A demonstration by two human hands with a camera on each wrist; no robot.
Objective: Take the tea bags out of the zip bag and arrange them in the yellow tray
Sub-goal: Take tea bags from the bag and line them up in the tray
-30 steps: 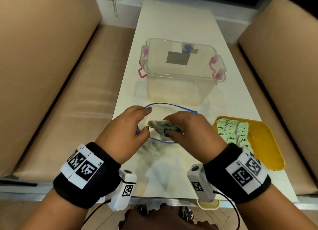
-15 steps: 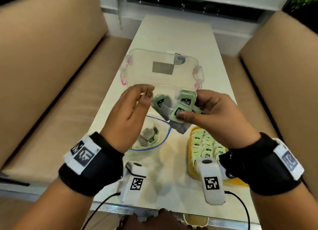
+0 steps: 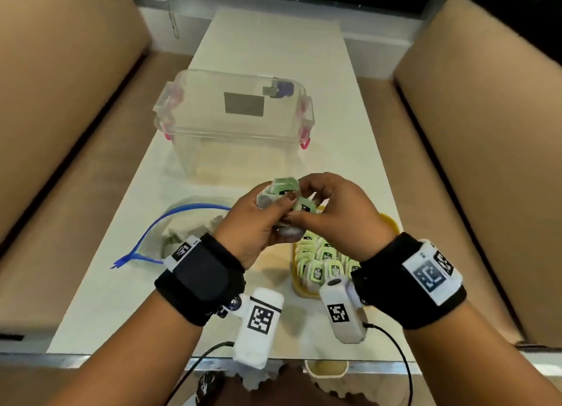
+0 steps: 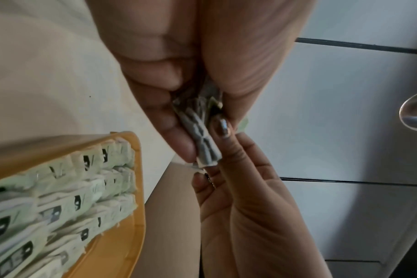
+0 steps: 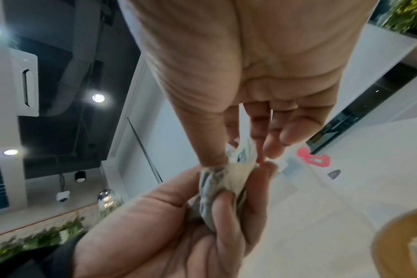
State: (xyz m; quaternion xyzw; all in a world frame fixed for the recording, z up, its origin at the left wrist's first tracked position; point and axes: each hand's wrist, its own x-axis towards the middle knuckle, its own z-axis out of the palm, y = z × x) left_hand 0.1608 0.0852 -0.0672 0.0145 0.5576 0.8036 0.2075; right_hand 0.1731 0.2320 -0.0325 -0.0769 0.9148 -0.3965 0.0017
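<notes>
Both hands are up off the table w/ a small bunch of tea bags (image 3: 284, 193) squeezed between them. Left hand (image 3: 252, 226) has its fingers and thumb curled round the bunch; the left wrist view shows the edges stacked side by side in that pinch (image 4: 200, 135). Right hand (image 3: 337, 214) pinches the other end w/ thumb and fingertips, the rest of its fingers loosely bent (image 5: 281, 137).

The bunch is right over the far end of the yellow tray (image 3: 392, 223), green tags up and toward the clear box (image 3: 234, 114). Long axis runs roughly near-to-far, can't pin it down tighter bc of blur.

Room: tray sits at the table's (image 3: 273, 50) right edge, rows of bags already in it (image 3: 322, 262), bare yellow floor showing on its right side in the left wrist view (image 4: 122, 250). Zip bag (image 3: 182, 220) lies open to the left, well apart from the tray.

Hidden: the right wrist covers much of the tray, and exact bag count in the hands is unreadable. A few bags show faintly inside the zip bag.
</notes>
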